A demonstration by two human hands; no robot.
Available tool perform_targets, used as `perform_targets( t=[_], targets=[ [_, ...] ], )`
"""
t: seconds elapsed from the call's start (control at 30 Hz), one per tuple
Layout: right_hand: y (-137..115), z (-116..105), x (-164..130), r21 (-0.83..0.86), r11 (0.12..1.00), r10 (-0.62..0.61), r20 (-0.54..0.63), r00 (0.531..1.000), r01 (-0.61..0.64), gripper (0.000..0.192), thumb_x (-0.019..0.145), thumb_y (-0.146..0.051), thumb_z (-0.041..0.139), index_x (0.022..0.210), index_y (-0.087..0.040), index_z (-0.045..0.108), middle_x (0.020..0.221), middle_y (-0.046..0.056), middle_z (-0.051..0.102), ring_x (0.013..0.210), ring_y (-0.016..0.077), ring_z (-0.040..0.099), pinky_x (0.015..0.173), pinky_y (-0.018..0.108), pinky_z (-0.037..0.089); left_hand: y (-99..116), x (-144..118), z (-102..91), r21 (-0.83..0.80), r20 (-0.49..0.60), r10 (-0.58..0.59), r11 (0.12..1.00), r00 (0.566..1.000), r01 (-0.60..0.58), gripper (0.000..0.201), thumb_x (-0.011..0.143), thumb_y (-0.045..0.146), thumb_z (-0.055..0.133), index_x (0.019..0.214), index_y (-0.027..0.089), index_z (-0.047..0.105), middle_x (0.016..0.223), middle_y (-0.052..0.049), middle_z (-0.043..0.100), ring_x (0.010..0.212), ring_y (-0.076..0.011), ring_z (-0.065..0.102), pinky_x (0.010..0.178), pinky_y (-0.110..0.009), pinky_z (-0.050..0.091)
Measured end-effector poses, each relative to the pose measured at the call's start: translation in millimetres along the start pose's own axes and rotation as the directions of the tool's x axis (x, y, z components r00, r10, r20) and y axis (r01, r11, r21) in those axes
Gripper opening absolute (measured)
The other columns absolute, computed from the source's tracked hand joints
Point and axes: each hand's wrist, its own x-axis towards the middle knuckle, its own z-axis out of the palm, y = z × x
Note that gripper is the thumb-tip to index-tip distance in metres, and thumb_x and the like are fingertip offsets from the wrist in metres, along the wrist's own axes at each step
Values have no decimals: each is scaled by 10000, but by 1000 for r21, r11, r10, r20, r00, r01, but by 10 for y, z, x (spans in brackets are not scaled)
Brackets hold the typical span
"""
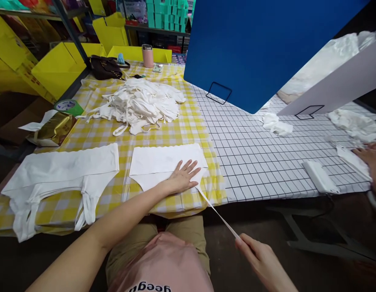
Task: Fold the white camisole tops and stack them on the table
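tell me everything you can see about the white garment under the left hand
The white garment lies flat on the yellow checked cloth, thin soft fabric with a scalloped top edge. The left hand presses its lower right part. A narrow strap runs taut from its corner to the right hand, pinched off the table edge.

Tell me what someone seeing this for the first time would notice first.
Probably the left hand pressed flat on a folded white garment on the yellow checked cloth, while the right hand, off the table's near edge, pinches its thin white strap and holds it taut. Behind lies a tangled heap of white garments, and a big blue board stands at the upper right.
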Motion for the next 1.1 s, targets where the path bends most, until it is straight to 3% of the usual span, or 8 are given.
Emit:
perform_targets(
  t=[0.27, 0.47, 0.6, 0.73, 0.8, 0.87, 1.0, 1.1],
  targets=[
    [117, -624, -173, -21, 999, 22, -183, 983, -26, 320, 767, -531, 466, 768, -265, 644, 710, 24, 699, 608, 191, 643, 506, 211, 489, 2, -26, -39, -1, -24, 23, 1000, 999, -23, 560, 892, 490, 368, 1392, 252, 282, 1495, -68, 179, 1381, -248, 128, 1099, -511, 126],
    [3, -924, -184, -113, 988, 45, -451, 891, -107, 334, 722, -554, 497, 687, -257, 647, 585, 16, 665, 482, 183, 617, 399, 223, 459, -16, -9, -4, -27, -12, 7, 1000, 1000, -7, 562, 884, 483, 395, 1385, 247, 298, 1492, -74, 186, 1378, -254, 133, 1098, -518, 122],
    [-204, -1019, -72, -142, 989, -101, -517, 850, 32, 296, 782, -471, 450, 789, -257, 655, 676, 34, 679, 601, 201, 645, 496, 257, 495, 8, -12, -72, -80, 27, -13, 997, 1000, 15, 559, 883, 420, 430, 1389, 228, 288, 1492, -90, 172, 1379, -262, 115, 1099, -526, 103],
    [-416, -1042, 124, -134, 970, -240, -453, 859, 201, 277, 814, -445, 439, 822, -254, 639, 754, 48, 686, 671, 203, 650, 570, 276, 511, 284, -86, -400, -289, 6, 15, 957, 1000, -13, 545, 905, 346, 394, 1406, 196, 239, 1487, -96, 191, 1379, -231, 131, 1114, -495, 89],
    [-517, -1041, 236, -136, 962, -272, -414, 869, 236, 276, 820, -447, 433, 855, -250, 623, 777, 55, 687, 672, 205, 649, 567, 282, 507, 516, -135, -623, -488, -46, 100, 866, 994, -110, 511, 919, 381, 352, 1395, 218, 265, 1466, -65, 276, 1359, -196, 222, 1122, -434, 128],
    [-614, -1035, 348, -152, 952, -305, -362, 881, 267, 265, 827, -439, 419, 868, -250, 600, 783, 53, 683, 645, 199, 641, 546, 280, 494, 746, -165, -812, -672, -66, 152, 724, 986, -156, 453, 906, 417, 378, 1327, 250, 396, 1326, -34, 498, 1274, -195, 374, 1070, -380, 253],
    [-747, -999, 546, -192, 911, -407, -261, 876, 366, 186, 846, -363, 397, 860, -253, 546, 792, 32, 669, 628, 169, 625, 544, 259, 476, 1028, -152, -939, -876, -2, 104, 480, 995, -52, 343, 829, 417, 517, 1071, 195, 616, 928, -37, 679, 875, -170, 573, 765, -281, 424],
    [-742, -930, 660, -226, 881, -468, -281, 838, 416, 154, 865, -318, 382, 889, -244, 515, 799, 32, 649, 665, 160, 622, 565, 251, 475, 1074, -133, -873, -961, 66, 24, 272, 997, 57, 314, 818, 413, 507, 816, 132, 648, 692, -32, 656, 536, -89, 457, 528, -221, 349]
  ],
)
